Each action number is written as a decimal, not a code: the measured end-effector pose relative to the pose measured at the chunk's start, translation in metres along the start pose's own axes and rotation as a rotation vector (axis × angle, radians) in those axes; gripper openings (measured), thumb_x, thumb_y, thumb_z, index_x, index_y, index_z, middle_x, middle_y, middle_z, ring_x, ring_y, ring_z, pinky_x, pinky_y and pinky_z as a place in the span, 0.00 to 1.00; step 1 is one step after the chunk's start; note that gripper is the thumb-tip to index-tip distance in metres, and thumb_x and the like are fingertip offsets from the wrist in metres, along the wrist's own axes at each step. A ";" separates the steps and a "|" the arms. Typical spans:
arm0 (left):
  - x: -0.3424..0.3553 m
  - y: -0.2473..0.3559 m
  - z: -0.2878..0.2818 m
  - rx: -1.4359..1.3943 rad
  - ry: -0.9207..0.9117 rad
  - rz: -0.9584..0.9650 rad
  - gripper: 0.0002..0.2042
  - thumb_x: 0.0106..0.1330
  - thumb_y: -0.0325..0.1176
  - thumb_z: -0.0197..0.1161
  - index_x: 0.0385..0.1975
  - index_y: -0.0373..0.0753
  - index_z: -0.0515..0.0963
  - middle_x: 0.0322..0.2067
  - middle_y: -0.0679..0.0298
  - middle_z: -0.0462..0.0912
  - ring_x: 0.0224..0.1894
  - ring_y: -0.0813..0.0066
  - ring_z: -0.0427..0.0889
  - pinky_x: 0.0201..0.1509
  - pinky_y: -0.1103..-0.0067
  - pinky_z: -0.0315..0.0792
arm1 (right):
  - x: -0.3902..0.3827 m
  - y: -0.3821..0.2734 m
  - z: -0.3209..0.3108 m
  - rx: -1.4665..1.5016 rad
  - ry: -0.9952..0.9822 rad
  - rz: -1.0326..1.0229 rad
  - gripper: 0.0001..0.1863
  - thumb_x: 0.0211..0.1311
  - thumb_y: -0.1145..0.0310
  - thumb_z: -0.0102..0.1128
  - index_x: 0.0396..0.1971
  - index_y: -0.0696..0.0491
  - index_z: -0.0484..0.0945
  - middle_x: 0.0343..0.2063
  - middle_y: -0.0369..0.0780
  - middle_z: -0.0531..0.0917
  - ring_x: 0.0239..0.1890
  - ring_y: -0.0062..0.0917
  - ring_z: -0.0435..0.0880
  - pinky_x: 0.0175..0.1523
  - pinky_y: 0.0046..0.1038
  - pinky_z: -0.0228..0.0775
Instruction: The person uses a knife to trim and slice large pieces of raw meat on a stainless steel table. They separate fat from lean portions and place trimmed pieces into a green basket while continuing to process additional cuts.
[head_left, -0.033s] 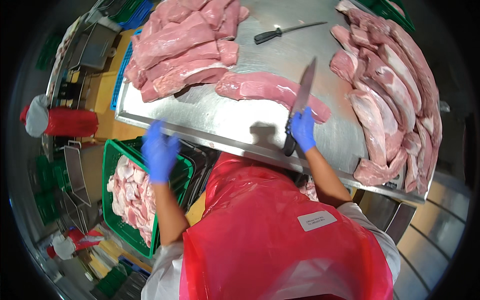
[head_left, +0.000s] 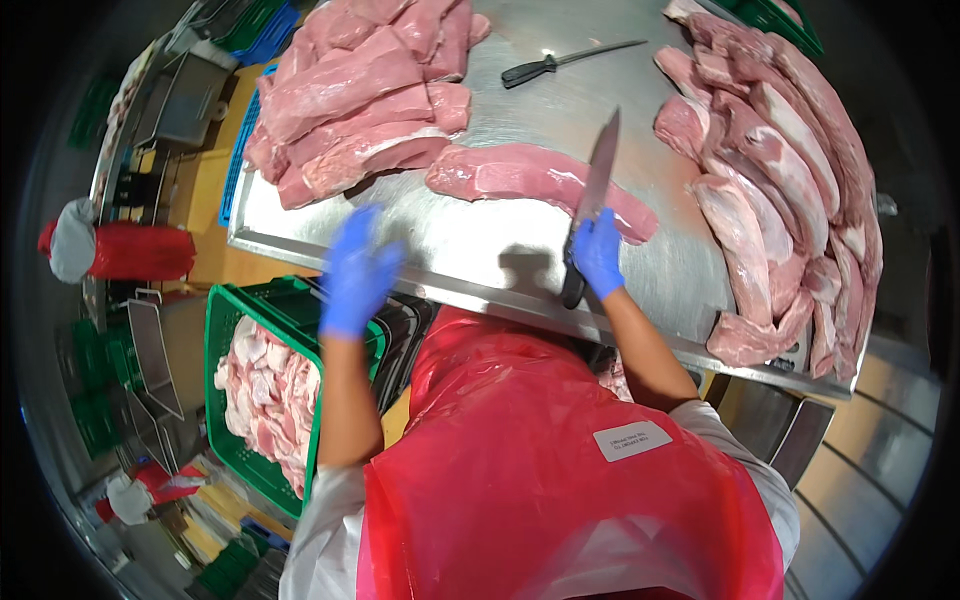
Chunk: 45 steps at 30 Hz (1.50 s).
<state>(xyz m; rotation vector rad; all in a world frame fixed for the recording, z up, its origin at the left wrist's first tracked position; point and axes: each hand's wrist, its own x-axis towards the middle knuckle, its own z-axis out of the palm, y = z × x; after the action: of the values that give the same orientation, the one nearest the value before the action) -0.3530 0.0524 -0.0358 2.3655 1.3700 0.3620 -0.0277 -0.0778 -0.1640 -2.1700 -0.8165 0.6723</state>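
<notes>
My right hand [head_left: 599,255], in a blue glove, grips the black handle of a long knife [head_left: 602,165], its blade pointing away from me over the right part of a trimmed pork loin [head_left: 515,174]. That loin lies flat across the steel table [head_left: 560,115]. My left hand [head_left: 358,275], also gloved in blue, is above the table's near edge beside the green crate. It is slightly blurred, fingers spread, with nothing visible in it. A pile of trimmed loins [head_left: 345,95] lies at the left, and long untrimmed pork strips [head_left: 775,165] are heaped at the right.
A sharpening steel [head_left: 530,73] with a black handle rests at the far middle of the table. Below the near edge at left stands a green crate [head_left: 213,385] of pale meat trimmings [head_left: 265,400]. Two people in red aprons [head_left: 145,250] are farther left.
My left hand has moved right and slightly away from me, from over the green crate toward the table edge. The knife stays in my right hand, nearly unmoved.
</notes>
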 end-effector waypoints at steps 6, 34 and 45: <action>0.148 0.091 0.146 0.383 -0.328 0.580 0.50 0.47 0.45 0.74 0.70 0.35 0.55 0.67 0.43 0.61 0.70 0.48 0.62 0.68 0.54 0.62 | 0.022 -0.024 0.031 -0.101 0.090 -0.111 0.12 0.64 0.75 0.46 0.43 0.65 0.62 0.29 0.64 0.79 0.33 0.63 0.78 0.35 0.55 0.70; 0.271 -0.005 -0.135 -0.958 0.283 0.271 0.32 0.43 0.37 0.71 0.48 0.26 0.70 0.46 0.44 0.81 0.49 0.51 0.82 0.52 0.67 0.76 | -0.043 -0.010 0.005 0.251 -0.060 0.248 0.10 0.75 0.65 0.48 0.44 0.56 0.63 0.21 0.39 0.77 0.15 0.19 0.73 0.15 0.25 0.65; 0.445 -0.099 -0.047 0.329 0.253 -0.448 0.34 0.65 0.56 0.55 0.60 0.30 0.69 0.64 0.42 0.68 0.68 0.50 0.65 0.67 0.55 0.60 | -0.028 0.015 -0.017 0.470 0.151 0.296 0.20 0.75 0.67 0.49 0.61 0.55 0.60 0.19 0.37 0.75 0.12 0.18 0.70 0.14 0.26 0.64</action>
<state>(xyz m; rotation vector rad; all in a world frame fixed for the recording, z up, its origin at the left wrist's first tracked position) -0.2297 0.4936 -0.0246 2.2128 2.1665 0.3318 -0.0295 -0.1136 -0.1588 -1.8897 -0.2244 0.7483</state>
